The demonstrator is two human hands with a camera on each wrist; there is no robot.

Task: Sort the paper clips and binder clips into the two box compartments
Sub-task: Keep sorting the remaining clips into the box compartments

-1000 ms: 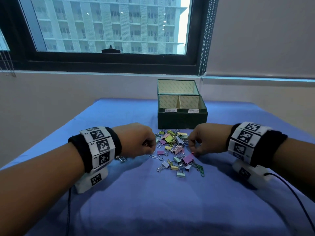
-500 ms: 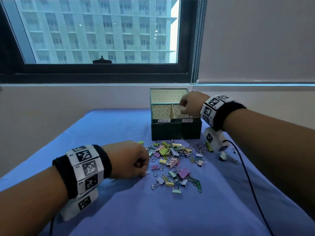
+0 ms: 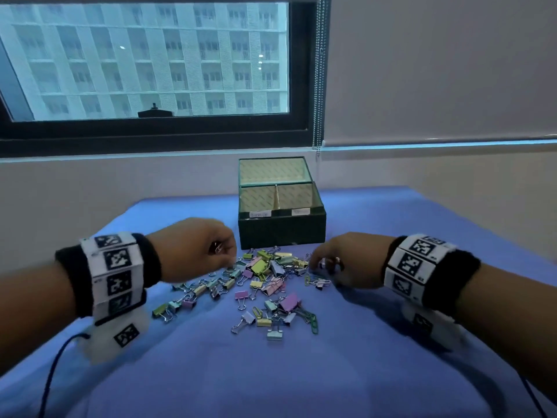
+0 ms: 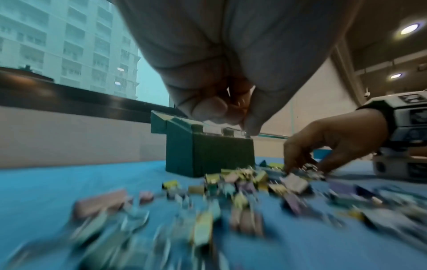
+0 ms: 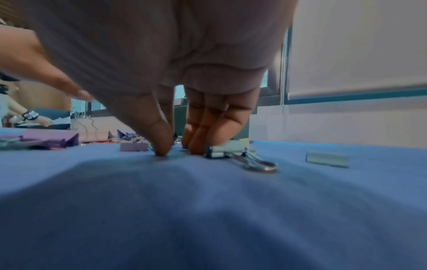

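Observation:
A heap of pastel binder clips and paper clips [image 3: 265, 285] lies on the blue cloth in front of the dark green box [image 3: 281, 233]. Its lid stands open and a divider splits it into a left compartment [image 3: 256, 197] and a right compartment [image 3: 297, 196]. My left hand [image 3: 223, 251] hovers at the heap's far left, fingers curled, pinching a small wire paper clip [image 4: 243, 134]. My right hand [image 5: 175, 149] is at the heap's right edge. Its thumb and fingertips touch the cloth with a small gap between them. A pale binder clip [image 5: 227, 149] lies against its fingers.
The cloth-covered table [image 3: 271, 381] reaches a wall under a window behind the box. A bead cord [image 3: 316, 86] hangs from the blind behind it. Loose clips [image 3: 171, 309] lie scattered to the left. Wrist-camera cables trail off both forearms.
My right hand has come back from over the box's right compartment down to the right edge of the heap. My left hand, still pinching, has shifted towards the box.

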